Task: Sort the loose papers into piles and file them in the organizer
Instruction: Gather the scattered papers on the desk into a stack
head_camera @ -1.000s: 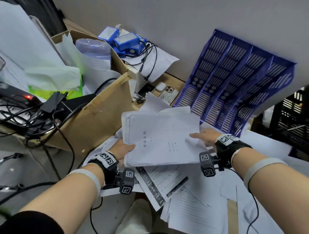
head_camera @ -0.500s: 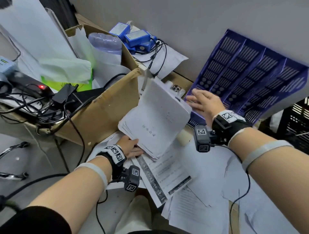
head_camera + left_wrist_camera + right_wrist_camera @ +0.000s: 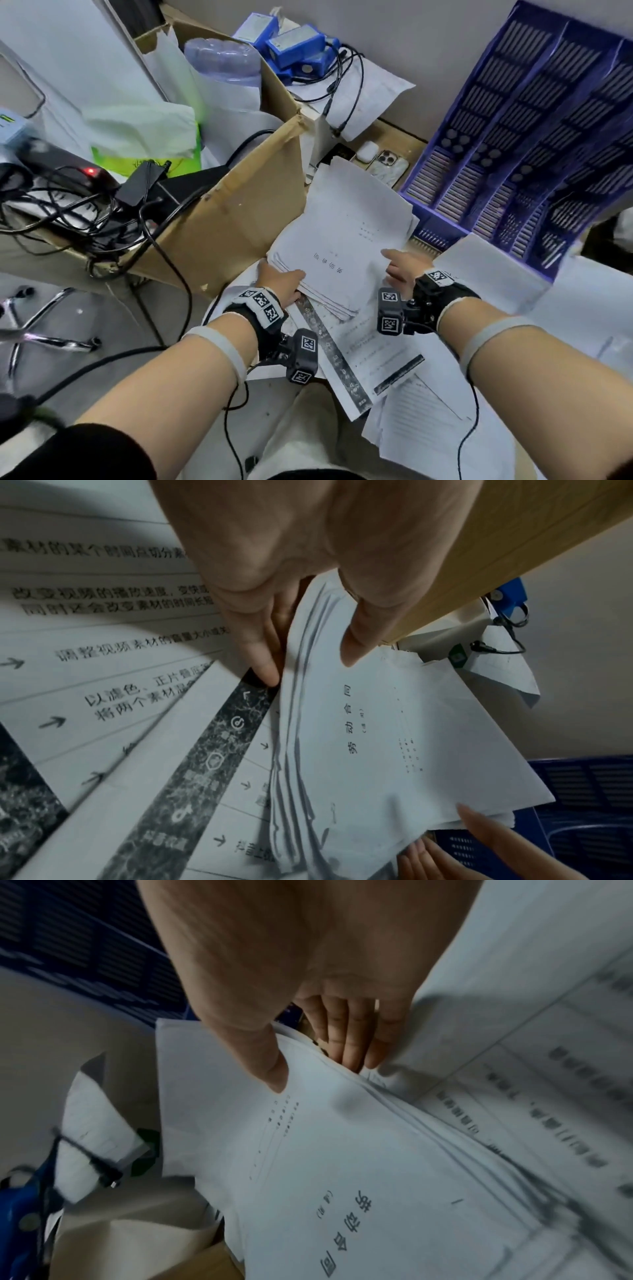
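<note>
A thick stack of white printed papers [image 3: 342,233] is held tilted over the desk, its far edge near the phone. My left hand [image 3: 291,281] grips its near-left corner, thumb [image 3: 352,642] on the top sheet and fingers [image 3: 263,656] underneath. My right hand [image 3: 394,263] holds the near-right edge, thumb [image 3: 270,1069] on top and fingers [image 3: 349,1042] tucked below the stack [image 3: 342,1177]. The blue slotted organizer [image 3: 513,137] leans against the wall just right of the stack, and its compartments show no paper. More loose sheets [image 3: 376,359] lie under and in front of my hands.
An open cardboard box [image 3: 233,219] full of cables and bags stands close on the left. A phone [image 3: 387,164] and a white earbud case [image 3: 366,150] lie behind the stack. Blue battery packs [image 3: 291,44] with cords sit at the back. Further sheets [image 3: 445,428] overhang the desk's near edge.
Half a second ago my right hand had let go and reached to the organizer while the left tipped the stack up. Now the right hand grips the stack again, and it lies flatter.
</note>
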`<state>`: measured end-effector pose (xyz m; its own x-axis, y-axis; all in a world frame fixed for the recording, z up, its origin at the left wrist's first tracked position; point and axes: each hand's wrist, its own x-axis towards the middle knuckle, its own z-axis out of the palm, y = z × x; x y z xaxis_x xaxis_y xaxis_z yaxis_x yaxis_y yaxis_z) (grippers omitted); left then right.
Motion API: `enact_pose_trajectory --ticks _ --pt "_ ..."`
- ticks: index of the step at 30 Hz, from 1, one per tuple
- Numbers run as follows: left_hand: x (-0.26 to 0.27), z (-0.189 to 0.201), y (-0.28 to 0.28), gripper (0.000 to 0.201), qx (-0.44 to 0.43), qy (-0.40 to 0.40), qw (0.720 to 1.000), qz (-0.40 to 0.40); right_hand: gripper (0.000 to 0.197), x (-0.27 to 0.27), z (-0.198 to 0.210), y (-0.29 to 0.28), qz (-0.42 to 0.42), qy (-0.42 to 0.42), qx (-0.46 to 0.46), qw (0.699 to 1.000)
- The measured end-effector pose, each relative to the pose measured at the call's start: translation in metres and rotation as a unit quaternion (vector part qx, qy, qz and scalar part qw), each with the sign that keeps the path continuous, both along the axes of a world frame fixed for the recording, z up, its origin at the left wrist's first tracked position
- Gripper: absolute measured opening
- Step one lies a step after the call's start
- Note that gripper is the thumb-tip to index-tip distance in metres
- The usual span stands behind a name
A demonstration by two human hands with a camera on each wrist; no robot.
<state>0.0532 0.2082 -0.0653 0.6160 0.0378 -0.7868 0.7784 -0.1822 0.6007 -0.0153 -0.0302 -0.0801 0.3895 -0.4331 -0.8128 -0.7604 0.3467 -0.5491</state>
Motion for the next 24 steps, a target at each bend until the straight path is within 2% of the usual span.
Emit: enact_pose_trajectory --ticks 2,3,4,5,7,10,12,14,15,17,19,21,24 --pt "-0.001 -0.002 0.002 0.062 -0.019 -0.011 1.0 0.01 0.055 0.004 -0.03 -0.01 0.012 0.003 0.006 1.0" --pt "-0.002 -0.003 0.004 0.06 -0.025 -0.017 0.999 0.011 0.061 0.005 -0.042 -0.015 0.022 0.004 0.011 1.0" --pt "-0.003 -0.001 0.005 0.059 -0.037 -0.017 0.999 0.013 0.056 0.006 -0.036 -0.011 0.031 0.006 0.009 0.999" --pt "-0.003 -0.002 0.006 0.058 -0.046 -0.018 0.999 0.011 0.044 0.007 -0.03 -0.009 0.045 0.008 0.004 0.999" --pt "-0.003 0.0 0.009 0.06 -0.047 -0.028 0.999 -0.001 0.023 0.007 0.004 0.005 0.078 0.004 -0.03 0.996" --pt "0.001 -0.004 0.018 0.07 -0.006 -0.044 0.998 -0.044 0.019 -0.002 0.022 0.009 0.139 0.0 -0.114 0.984" --pt "0.002 -0.001 0.021 0.077 0.015 -0.042 0.996 -0.078 0.024 -0.015 0.027 0.006 0.156 -0.019 -0.12 0.98" --pt "0.004 0.001 0.021 0.078 0.034 -0.026 0.995 -0.093 0.028 -0.031 0.035 0.001 0.131 -0.028 -0.105 0.985" --pt "0.006 0.002 0.02 0.071 0.029 -0.011 0.995 -0.097 0.028 -0.039 0.041 -0.005 0.116 -0.025 -0.101 0.988" --pt "0.009 0.007 0.018 0.043 0.006 0.015 0.994 -0.111 0.025 -0.056 0.055 -0.018 0.118 -0.011 -0.086 0.989" --pt "0.011 0.008 0.017 0.028 0.007 0.011 0.991 -0.13 0.022 -0.069 0.068 -0.031 0.158 0.023 -0.089 0.983" --pt "0.011 0.008 0.016 0.029 0.026 -0.009 0.989 -0.147 0.022 -0.073 0.074 -0.042 0.242 0.076 -0.11 0.961" --pt "0.013 -0.002 0.014 0.045 0.088 -0.029 0.981 -0.168 0.017 -0.064 0.069 -0.039 0.394 0.126 -0.177 0.893"
